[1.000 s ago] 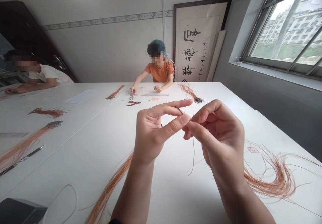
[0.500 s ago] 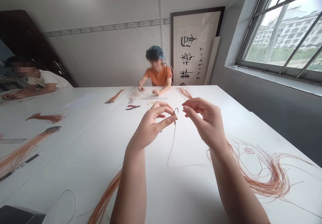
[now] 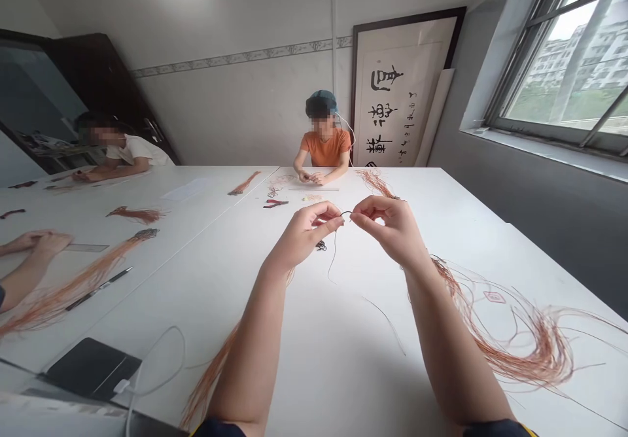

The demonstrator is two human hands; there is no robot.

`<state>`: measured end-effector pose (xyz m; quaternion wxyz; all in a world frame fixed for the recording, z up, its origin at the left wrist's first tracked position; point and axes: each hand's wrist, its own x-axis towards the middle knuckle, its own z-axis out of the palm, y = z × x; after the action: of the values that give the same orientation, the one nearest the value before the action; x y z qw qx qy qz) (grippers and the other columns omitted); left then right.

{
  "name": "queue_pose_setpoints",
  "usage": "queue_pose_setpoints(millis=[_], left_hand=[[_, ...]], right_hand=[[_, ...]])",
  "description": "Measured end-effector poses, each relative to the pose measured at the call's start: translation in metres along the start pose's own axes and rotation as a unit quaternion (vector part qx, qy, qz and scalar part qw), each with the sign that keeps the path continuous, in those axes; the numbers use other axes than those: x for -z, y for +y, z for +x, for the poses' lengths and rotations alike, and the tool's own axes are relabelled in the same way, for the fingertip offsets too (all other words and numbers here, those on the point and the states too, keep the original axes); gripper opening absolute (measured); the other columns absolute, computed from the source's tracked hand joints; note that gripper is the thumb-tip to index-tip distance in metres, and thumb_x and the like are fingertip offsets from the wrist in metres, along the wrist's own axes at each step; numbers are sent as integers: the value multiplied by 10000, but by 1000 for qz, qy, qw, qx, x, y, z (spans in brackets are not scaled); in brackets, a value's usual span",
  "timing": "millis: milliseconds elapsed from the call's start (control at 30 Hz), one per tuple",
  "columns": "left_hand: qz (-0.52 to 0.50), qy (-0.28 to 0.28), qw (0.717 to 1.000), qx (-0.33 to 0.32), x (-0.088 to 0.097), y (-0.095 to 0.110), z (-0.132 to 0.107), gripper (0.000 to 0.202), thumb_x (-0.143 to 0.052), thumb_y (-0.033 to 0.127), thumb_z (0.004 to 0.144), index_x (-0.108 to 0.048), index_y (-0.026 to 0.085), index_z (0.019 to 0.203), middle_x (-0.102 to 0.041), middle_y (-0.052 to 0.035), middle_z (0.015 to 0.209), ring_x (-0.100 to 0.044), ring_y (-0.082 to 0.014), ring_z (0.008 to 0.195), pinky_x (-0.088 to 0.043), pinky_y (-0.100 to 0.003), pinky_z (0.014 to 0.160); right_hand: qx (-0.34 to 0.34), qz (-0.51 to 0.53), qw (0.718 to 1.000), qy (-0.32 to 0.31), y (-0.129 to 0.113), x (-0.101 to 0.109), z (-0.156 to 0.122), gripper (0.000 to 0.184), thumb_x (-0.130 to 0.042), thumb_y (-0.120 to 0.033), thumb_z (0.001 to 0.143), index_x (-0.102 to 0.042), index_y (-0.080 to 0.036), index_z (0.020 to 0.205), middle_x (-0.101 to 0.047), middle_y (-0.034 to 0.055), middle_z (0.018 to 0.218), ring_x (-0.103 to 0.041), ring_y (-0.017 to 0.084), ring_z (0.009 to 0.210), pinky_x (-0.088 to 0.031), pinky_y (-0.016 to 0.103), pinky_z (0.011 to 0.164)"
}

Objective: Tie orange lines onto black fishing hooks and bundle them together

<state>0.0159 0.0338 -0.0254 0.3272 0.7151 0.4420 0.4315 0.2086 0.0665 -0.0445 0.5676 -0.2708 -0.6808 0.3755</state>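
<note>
My left hand (image 3: 307,231) and my right hand (image 3: 390,227) are raised over the white table (image 3: 314,358), fingertips almost meeting. Between them they pinch a small dark hook (image 3: 346,214) tied to a thin line (image 3: 332,260) that hangs down and trails across the table. A small dark item (image 3: 320,246) lies on the table just below my left hand. A loose bundle of orange strands (image 3: 520,339) spreads out by my right forearm. Another orange bundle (image 3: 210,375) lies under my left forearm.
A person in an orange shirt (image 3: 324,146) works at the far end, red-handled pliers (image 3: 275,203) nearby. Another person (image 3: 122,152) sits at far left, and a third person's hand (image 3: 42,244) rests at the left edge. Tied orange bundles (image 3: 78,283), a pen (image 3: 101,288) and a black device with white cable (image 3: 93,368) lie left.
My hands have moved farther from me and come together again on the hook. The view has turned left, so a third person's hand and a black device have come into sight.
</note>
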Motion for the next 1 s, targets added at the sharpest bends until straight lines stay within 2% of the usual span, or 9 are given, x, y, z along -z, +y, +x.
queue_pose_setpoints(millis=[100,167,267,400,500,600,733,900,1000], left_hand=[[-53,4,997,52,-1,-4,-10,430,-593,594,991,-573,268,1271,-734,-44,970,-705,-217,921,-511,-377,905],[-81,6,991,102,3,-6,-21,564,-586,634,978,-483,281,1406,-717,-24,876,-682,-197,795,-516,-365,843],[-66,27,986,150,19,-11,-40,638,-649,639,930,-501,253,1415,-638,5,783,-584,-164,703,-479,-315,748],[5,72,970,233,43,-29,-69,622,-715,631,877,-581,256,1355,-593,20,775,-528,-158,716,-432,-289,727],[52,86,950,297,52,-47,-91,652,-732,667,820,-629,249,1310,-592,16,758,-574,-193,744,-462,-315,760],[86,94,930,345,53,-62,-113,722,-698,717,813,-600,252,1357,-639,-12,826,-649,-234,830,-498,-337,797],[129,99,906,391,57,-74,-137,778,-666,781,798,-590,254,1365,-709,-75,988,-710,-287,945,-530,-362,823],[199,100,880,420,72,-76,-159,744,-630,800,779,-616,258,1289,-664,-20,815,-715,-309,858,-530,-391,821],[242,109,860,435,82,-71,-171,702,-624,778,778,-628,264,1256,-691,-47,842,-716,-352,914,-526,-424,846]], right_hand=[[-26,63,998,10,18,-9,8,182,-754,-332,828,-695,-184,740,-608,-26,639,-517,122,590,-411,282,589],[-51,95,994,35,36,-16,16,203,-734,-359,856,-677,-184,769,-550,-46,603,-489,110,556,-410,267,561],[-114,110,985,67,72,-26,27,242,-700,-377,964,-647,-173,845,-502,-72,617,-473,91,529,-426,233,541],[-219,74,969,85,129,-50,27,266,-657,-399,1050,-672,-139,999,-646,-16,817,-589,97,619,-531,236,582],[-281,32,955,86,168,-77,10,267,-669,-384,1046,-687,-139,1152,-714,47,1025,-694,152,807,-616,307,712],[-310,-11,948,74,196,-99,-8,283,-681,-374,1038,-689,-143,1201,-722,71,1124,-719,188,920,-636,362,801],[-319,-63,944,51,217,-113,-13,286,-682,-384,1036,-702,-150,1199,-726,78,1170,-725,213,991,-637,395,863],[-334,-117,935,26,229,-121,6,304,-674,-388,1040,-693,-156,1237,-720,90,1212,-722,220,1024,-633,416,893],[-343,-144,928,19,233,-127,15,305,-668,-386,1044,-690,-163,1251,-714,97,1241,-717,224,1051,-627,429,918]])
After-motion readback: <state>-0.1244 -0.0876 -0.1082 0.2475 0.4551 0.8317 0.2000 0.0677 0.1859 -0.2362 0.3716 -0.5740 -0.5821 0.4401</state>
